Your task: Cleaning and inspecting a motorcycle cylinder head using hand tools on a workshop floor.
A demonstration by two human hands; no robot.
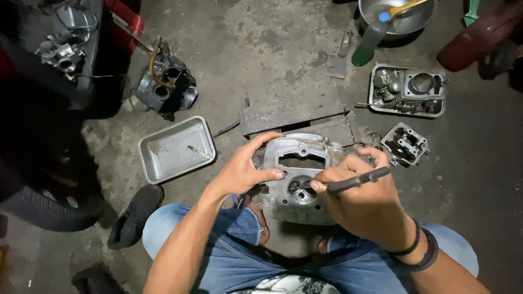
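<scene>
The person sits on the concrete floor [283, 49] with knees apart, and a grey metal cylinder head [297, 177] rests on the floor between them, near the middle of the view. The left hand [245, 169] is curled around the left side of the cylinder head, thumb across its face and fingers over its top edge, steadying it. The right hand [365, 198] is pinched shut on a thin dark rod tool [354, 181] (held much like a pen), whose tip rests in the round recess at the lower middle of the cylinder head. Two dark bands circle the right wrist.

Just beyond the cylinder head lies a flat wooden block [294, 111]. To the left of it sits a shallow rectangular metal tray [163, 158] holding one small piece. Further toward the floor's upper left lies an engine part with a brass-coloured tube [166, 84]. On the right, a smaller valve cover [406, 144] lies close by, and behind it a second tray [407, 90] is filled with engine parts. A green bottle [368, 43] leans by a metal bowl [397, 19] at the upper edge.
</scene>
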